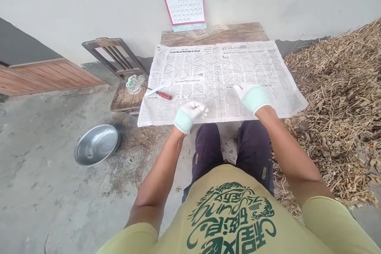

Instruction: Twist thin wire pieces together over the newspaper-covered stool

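Observation:
Both my hands wear white gloves with pale green cuffs. My left hand (190, 113) rests on the near edge of a spread newspaper (217, 75), fingers curled loosely with nothing visible in them. My right hand (251, 95) lies flat on the newspaper's right half, fingers stretched out. The newspaper covers a low wooden table (238, 31). A red-handled screwdriver (163, 95) and a white spoon-like tool (159, 88) lie on the paper's left edge, left of my left hand.
A small wooden chair (119, 61) holds crumpled plastic (134, 83) on its seat. A metal basin (97, 145) sits on the concrete floor at left. A calendar (184, 8) leans against the wall. A heap of dry pods and stalks (336, 99) lies right.

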`<state>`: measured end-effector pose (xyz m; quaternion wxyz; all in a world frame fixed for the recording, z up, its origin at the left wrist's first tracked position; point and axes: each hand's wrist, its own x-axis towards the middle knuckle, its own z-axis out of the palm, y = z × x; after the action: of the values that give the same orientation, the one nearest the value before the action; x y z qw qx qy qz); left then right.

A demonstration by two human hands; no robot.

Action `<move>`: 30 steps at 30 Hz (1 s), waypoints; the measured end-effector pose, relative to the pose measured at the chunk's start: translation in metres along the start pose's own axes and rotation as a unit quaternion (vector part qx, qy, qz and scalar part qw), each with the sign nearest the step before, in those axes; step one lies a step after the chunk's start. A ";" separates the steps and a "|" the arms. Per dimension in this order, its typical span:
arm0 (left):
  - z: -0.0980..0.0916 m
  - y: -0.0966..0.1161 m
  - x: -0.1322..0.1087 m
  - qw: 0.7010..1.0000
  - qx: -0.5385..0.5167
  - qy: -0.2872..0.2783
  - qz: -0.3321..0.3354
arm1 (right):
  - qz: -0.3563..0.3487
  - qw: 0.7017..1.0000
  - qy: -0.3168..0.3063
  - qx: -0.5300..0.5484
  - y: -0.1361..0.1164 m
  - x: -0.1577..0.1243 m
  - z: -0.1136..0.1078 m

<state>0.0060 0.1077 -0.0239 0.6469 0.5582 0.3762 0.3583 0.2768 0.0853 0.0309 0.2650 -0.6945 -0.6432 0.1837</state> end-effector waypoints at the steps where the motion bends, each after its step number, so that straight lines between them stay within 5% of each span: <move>1: 0.000 0.000 0.000 1.000 0.001 -0.003 0.000 | -0.020 1.000 0.001 -0.004 -0.007 -0.007 -0.001; 7: 0.007 0.010 -0.004 1.000 0.014 -0.020 -0.001 | -0.117 0.985 -0.094 0.085 -0.033 -0.026 0.012; 12: 0.012 0.019 -0.008 0.999 0.031 -0.042 -0.006 | -0.101 0.976 -0.118 0.155 -0.033 -0.029 0.031; 19: 0.013 0.020 -0.011 0.998 0.005 0.051 0.039 | 0.098 0.915 -0.054 0.387 -0.046 -0.056 0.053; 30: 0.058 0.004 -0.036 0.995 -0.059 0.047 0.071 | 0.091 0.934 0.053 0.341 -0.048 -0.070 0.069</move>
<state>0.0408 0.0502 -0.0118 0.6333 0.5268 0.3440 0.4507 0.1901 0.0266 -0.0002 0.5022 -0.6265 -0.4608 0.3782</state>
